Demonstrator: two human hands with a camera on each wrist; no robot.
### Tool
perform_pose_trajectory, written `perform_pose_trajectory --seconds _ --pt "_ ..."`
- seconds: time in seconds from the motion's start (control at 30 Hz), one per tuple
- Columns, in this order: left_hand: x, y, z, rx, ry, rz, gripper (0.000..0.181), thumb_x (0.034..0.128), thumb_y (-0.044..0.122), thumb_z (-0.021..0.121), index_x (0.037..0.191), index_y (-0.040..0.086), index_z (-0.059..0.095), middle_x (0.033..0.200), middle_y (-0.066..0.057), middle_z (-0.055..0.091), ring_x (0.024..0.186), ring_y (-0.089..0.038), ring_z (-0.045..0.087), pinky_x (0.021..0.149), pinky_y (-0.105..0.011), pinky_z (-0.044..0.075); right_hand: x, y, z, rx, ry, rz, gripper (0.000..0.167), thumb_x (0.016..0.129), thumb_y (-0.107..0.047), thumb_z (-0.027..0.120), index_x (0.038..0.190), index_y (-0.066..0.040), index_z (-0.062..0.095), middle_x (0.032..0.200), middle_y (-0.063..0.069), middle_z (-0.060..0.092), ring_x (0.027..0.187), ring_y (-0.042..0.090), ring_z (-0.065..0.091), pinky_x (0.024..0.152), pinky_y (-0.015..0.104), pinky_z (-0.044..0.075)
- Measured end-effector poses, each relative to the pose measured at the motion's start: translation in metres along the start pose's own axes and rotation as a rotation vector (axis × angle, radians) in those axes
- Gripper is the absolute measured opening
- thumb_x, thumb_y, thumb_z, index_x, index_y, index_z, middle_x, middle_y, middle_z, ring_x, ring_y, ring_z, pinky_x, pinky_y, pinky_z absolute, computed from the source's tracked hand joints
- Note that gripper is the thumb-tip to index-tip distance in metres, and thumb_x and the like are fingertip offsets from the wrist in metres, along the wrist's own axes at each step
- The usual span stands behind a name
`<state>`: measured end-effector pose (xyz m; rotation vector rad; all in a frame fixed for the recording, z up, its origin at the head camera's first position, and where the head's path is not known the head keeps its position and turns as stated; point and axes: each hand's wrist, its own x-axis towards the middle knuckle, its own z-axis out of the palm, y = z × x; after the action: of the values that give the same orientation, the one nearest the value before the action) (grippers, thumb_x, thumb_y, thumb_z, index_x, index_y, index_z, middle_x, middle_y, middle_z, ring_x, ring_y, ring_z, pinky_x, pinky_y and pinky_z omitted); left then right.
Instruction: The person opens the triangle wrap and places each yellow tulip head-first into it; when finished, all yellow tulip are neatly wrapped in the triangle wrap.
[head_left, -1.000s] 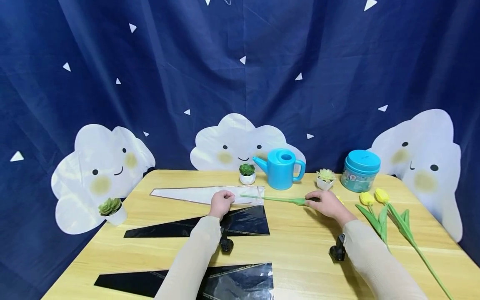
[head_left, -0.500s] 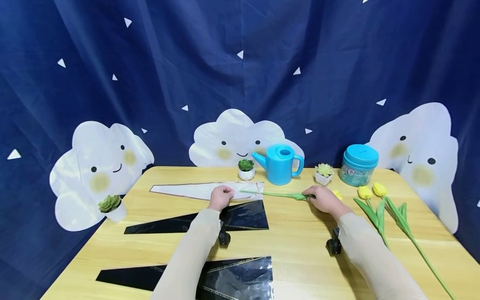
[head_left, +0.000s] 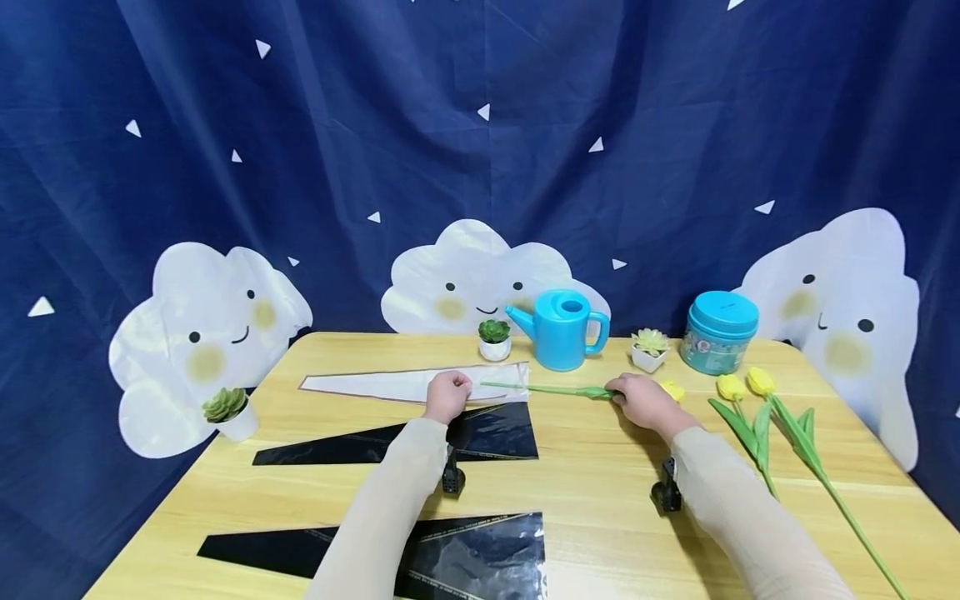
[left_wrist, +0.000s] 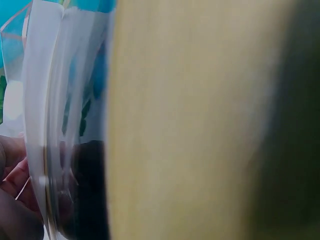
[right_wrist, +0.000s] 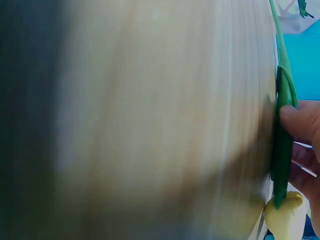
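In the head view my left hand (head_left: 448, 396) pinches the near edge of a long tapered flower sleeve (head_left: 375, 383), white with a clear wide end to the right. The left wrist view shows its film (left_wrist: 40, 100) raised beside my fingers (left_wrist: 15, 175). My right hand (head_left: 645, 400) holds a yellow tulip (head_left: 672, 390) by its leaves just below the bloom. Its green stem (head_left: 551, 389) points left, and the stem tip overlaps the sleeve's clear end. In the right wrist view my thumb presses the leaf (right_wrist: 284, 140), above the yellow bloom (right_wrist: 286, 217).
Two black sleeves (head_left: 495, 429) (head_left: 480, 554) lie nearer. Two more yellow tulips (head_left: 806, 454) (head_left: 757, 425) lie at the right. Along the back stand a blue watering can (head_left: 561, 333), a teal tub (head_left: 718, 333) and potted succulents (head_left: 494, 340) (head_left: 648, 348). Another succulent (head_left: 234, 415) stands left.
The head view has shifted slightly. My right hand has closed in a little on the leaves, and more of the yellow bloom shows behind it. Sleeve and stem keep nearly the same places.
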<state>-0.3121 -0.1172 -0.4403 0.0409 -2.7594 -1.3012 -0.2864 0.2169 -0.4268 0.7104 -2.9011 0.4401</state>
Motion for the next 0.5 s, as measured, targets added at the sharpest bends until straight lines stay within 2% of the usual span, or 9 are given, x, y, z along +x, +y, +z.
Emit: perform_pose_trajectory --seconds 0.13,0.27,0.5 --pt "-0.003 0.0 0.002 0.005 -0.009 0.006 0.016 0.0924 0.009 0.051 0.085 0.007 0.066 0.074 -0.005 0.059 0.064 -0.019 0.049 0.064 -0.032 0.04 0.003 0.001 -0.001 0.028 0.006 0.021 0.019 0.089 0.005 0.051 0.101 0.0 0.065 0.094 0.015 0.066 0.091 0.034 0.062 0.081 0.046 0.048" --pt "-0.005 -0.001 0.003 0.011 -0.015 0.027 0.017 0.0942 0.011 0.05 0.089 0.008 0.066 0.072 -0.005 0.059 0.059 -0.019 0.048 0.06 -0.032 0.04 0.006 0.0 -0.003 0.089 -0.001 0.019 0.022 0.091 0.003 0.046 0.104 -0.002 0.062 0.1 0.016 0.066 0.093 0.035 0.062 0.082 0.048 0.047" --pt "-0.006 0.0 0.003 -0.009 -0.016 0.061 0.016 0.0955 0.013 0.051 0.088 0.009 0.064 0.075 -0.004 0.061 0.055 -0.017 0.046 0.056 -0.031 0.039 0.018 -0.006 -0.005 0.186 -0.038 -0.024 0.027 0.089 0.006 0.042 0.092 -0.008 0.065 0.09 0.008 0.066 0.085 0.026 0.06 0.079 0.045 0.047"
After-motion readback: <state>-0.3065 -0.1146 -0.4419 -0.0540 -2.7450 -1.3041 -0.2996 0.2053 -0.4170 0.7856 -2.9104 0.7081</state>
